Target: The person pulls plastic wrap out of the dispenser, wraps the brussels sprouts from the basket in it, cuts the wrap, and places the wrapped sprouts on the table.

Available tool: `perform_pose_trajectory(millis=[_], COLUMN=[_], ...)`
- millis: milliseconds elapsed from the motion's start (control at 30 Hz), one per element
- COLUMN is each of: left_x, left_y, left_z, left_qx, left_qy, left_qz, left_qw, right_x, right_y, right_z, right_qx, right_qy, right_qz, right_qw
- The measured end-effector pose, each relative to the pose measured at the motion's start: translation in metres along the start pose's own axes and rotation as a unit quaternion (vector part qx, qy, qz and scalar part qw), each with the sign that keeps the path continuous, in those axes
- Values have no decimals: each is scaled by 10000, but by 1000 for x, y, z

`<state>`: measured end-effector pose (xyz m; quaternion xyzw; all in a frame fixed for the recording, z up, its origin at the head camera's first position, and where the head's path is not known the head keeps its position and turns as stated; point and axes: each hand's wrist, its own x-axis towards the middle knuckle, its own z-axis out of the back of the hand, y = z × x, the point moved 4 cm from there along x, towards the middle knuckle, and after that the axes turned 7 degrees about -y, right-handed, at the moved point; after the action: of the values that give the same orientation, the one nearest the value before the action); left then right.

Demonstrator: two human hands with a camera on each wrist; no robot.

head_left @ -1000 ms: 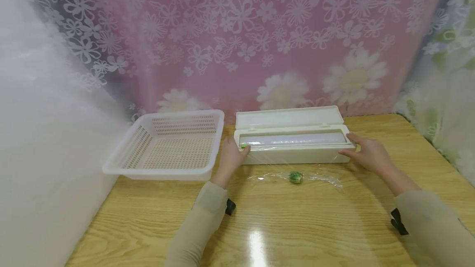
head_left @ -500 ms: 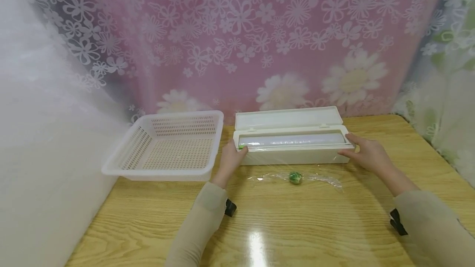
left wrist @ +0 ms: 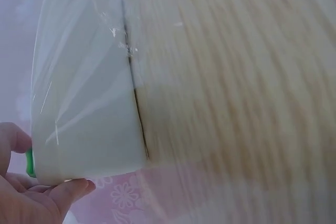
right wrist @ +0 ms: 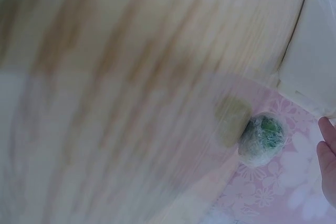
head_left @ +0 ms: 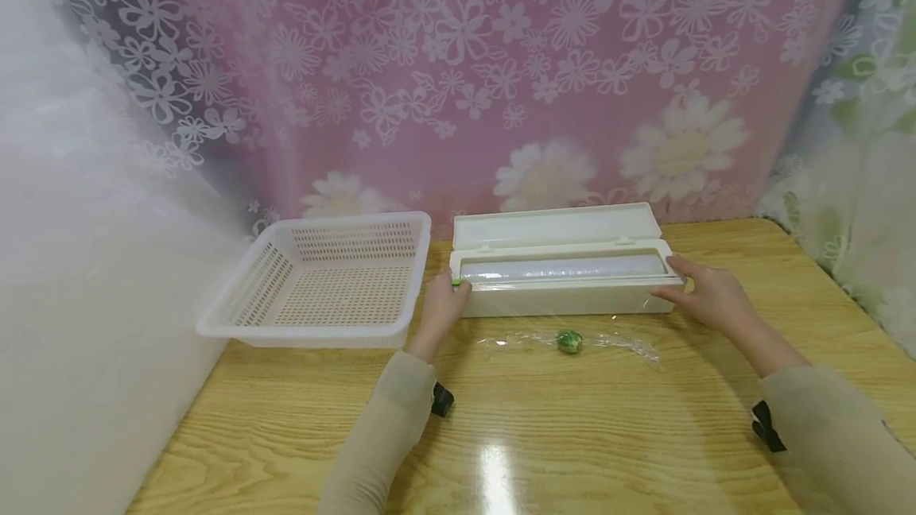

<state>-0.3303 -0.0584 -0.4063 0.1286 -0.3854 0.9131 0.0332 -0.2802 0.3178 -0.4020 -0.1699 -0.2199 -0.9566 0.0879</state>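
Note:
In the head view, a long white cling film box (head_left: 572,300) lies on the table with its lid (head_left: 558,226) raised and a roll of film (head_left: 565,267) inside. My left hand (head_left: 441,302) grips its left end, close to the small green slide cutter (head_left: 456,282). At the opposite end, my right hand (head_left: 712,292) holds the corner between thumb and fingers. Clear film hangs over the front in the left wrist view. A small green vegetable (head_left: 569,342), like a Brussels sprout, lies before the box with clear film stretched out on both sides.
A white perforated basket (head_left: 422,276) stands left of the box. Behind the wooden table (head_left: 572,435) hangs a pink floral curtain (head_left: 444,141). The right wrist view shows a film-wrapped green bundle (right wrist: 263,138) beside a yellowish rounded shape (right wrist: 232,121).
The green slide cutter has moved left to the box's end, and my left hand has shifted slightly left with it. My right hand has stayed at the right end.

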Motion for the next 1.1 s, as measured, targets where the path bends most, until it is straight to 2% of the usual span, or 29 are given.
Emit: perform_pose_trajectory(millis=[167,333,467,533,600,700,800,867,900,967,1033,1100], left_x=[0,1,0,-3,-7,-15,-23,-29,-31,-36,-39,-42], left_y=[-1,0,-2,-5,-11,-24,-41,-53,-59,-68,-76,-81], left_z=[3,3,4,5,5,3,1,-2,-4,-9,-15,-23], left_qx=[211,52,-95,-61,82,369,501,540,571,633,775,954], left_qy=[-65,-121,-130,-145,-180,-367,-641,-749,-704,-409,45,604], left_qz=[-102,-64,-30,-137,-422,-1184,-2145,-2711,-2934,-3260,-3433,-3474], left_qw=[9997,9999,9999,9998,9989,9916,9733,9581,9517,9424,9360,9309], right_x=[1,4,5,4,1,-3,-5,-7,-8,-10,-13,-16], right_y=[1,1,-1,-2,0,10,32,50,60,78,93,104], right_z=[0,1,3,4,5,5,5,2,0,-5,-11,-17], right_qx=[-45,-91,240,477,644,683,610,521,460,379,373,423], right_qy=[17,41,180,360,381,53,-474,-615,-640,-611,-473,-323], right_qz=[6,31,-32,-129,-170,-42,477,903,1133,1559,1843,2014], right_qw=[10000,9999,9995,9981,9971,9976,9959,9927,9904,9852,9810,9781])
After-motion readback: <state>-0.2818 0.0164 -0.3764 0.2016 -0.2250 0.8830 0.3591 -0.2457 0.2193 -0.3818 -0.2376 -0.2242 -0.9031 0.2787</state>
